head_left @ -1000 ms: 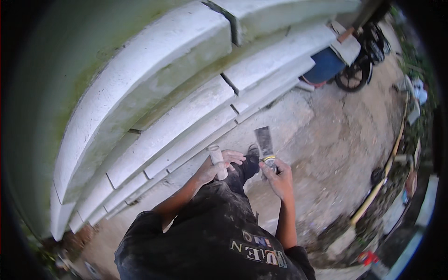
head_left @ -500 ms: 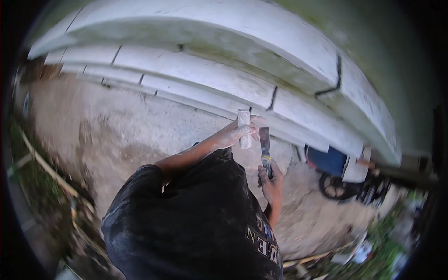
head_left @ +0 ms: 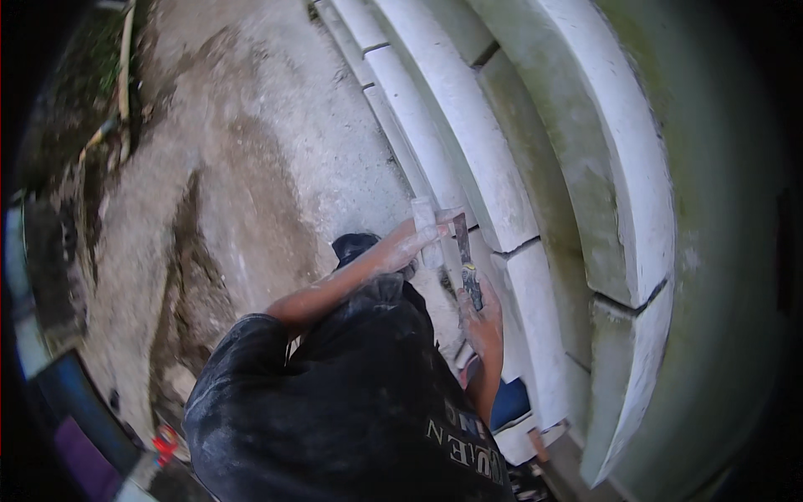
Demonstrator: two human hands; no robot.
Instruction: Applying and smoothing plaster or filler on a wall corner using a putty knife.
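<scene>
My left hand [head_left: 407,243], dusted with white, is closed around a whitish oblong piece [head_left: 425,227], which stands out above and below the fingers. Its exact kind I cannot make out. My right hand [head_left: 483,325] grips the dark handle of a putty knife [head_left: 462,238]. The narrow, dark blade points away from me, close beside the fingertips of my left hand. Both hands are in front of my dark shirt, with pale ledges beyond them.
Long white-topped ledges [head_left: 502,159] with dark joints curve along the right, beside a greenish wall [head_left: 719,251]. Rough concrete ground [head_left: 276,159] spreads to the left, with a sunken strip [head_left: 188,276]. A bamboo pole [head_left: 125,75] lies at the far left. Something blue [head_left: 510,404] is below my right forearm.
My view has swung round, so the ledges now run down the right side and more ground shows at left. Both hands keep hold of the putty knife and the whitish piece.
</scene>
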